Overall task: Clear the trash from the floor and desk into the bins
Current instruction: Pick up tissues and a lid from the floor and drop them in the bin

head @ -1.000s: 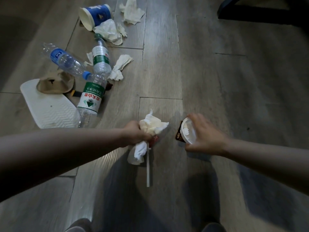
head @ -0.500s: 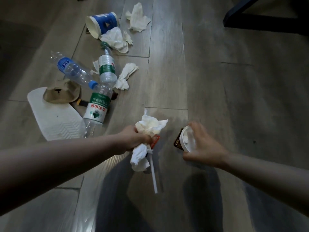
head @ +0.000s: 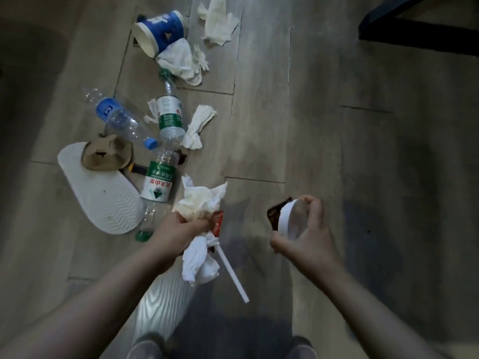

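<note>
White slipper (head: 103, 203) sole-up on wood floor (head: 363, 177); dark furniture frame (head: 427, 38) top right.

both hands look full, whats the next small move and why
Probably stand and carry this load to a bin before grabbing more. The left hand grips a wad of tissues, a red wrapper and a white straw. The right hand holds a white cup and a dark wrapper. Both look full, so the nearest bottle should wait. No bin is in view.

Dim light; glare on floor (head: 166, 307) just below left hand (head: 177, 229) grip; dark vignetted corners; forearms (head: 77, 322) blurred
</note>
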Tool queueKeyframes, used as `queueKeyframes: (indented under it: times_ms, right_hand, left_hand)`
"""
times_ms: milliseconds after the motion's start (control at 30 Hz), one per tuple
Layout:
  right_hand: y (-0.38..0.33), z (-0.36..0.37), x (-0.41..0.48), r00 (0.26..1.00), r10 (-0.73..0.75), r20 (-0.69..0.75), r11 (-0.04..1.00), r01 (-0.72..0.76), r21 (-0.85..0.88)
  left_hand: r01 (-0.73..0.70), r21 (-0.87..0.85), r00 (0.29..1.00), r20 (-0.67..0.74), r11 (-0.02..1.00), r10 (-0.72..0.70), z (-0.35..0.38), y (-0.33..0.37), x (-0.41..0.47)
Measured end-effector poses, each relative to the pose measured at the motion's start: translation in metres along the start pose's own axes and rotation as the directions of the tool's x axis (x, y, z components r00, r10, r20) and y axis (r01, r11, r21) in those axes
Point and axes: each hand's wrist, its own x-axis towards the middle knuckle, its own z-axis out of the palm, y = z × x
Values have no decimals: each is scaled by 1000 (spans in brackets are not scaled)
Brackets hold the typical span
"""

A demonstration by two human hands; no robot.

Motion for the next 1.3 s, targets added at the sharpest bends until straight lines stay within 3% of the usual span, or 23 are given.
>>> queueKeyframes:
  times_ms: [167,300,500,767,933,1067,1300]
  right_hand:
    - [-69,-60,-64,995,101,-1,991,-101,83]
    - [-151,-130,-104,994,105,-38,989,-100,105]
    - [-292,-260,-167,994,46,-103,976,-22,218]
    - [-435,-439,-269,940,-83,-330,922,199,333]
    - [-480,-518,-341,858,-111,-501,883,316,346]
    - [-502,-548,-389,779,-78,-622,884,343,318]
    - [-540,-565,-473,562,-8,-827,873,407,269]
  left_hand:
    - [21,-43,994,-102,999,-25,-11,49,-104]
    - [35,-134,982,-179,990,-59,-14,115,-186]
    - [-126,-221,980,-182,967,86,-6,261,-318]
    - [-360,-337,930,-49,870,366,35,439,-494]
    - [-493,-328,851,10,806,525,56,494,-574]
    - [-526,-339,818,47,780,573,59,521,-614]
    - [-596,-294,675,322,748,664,54,574,-675]
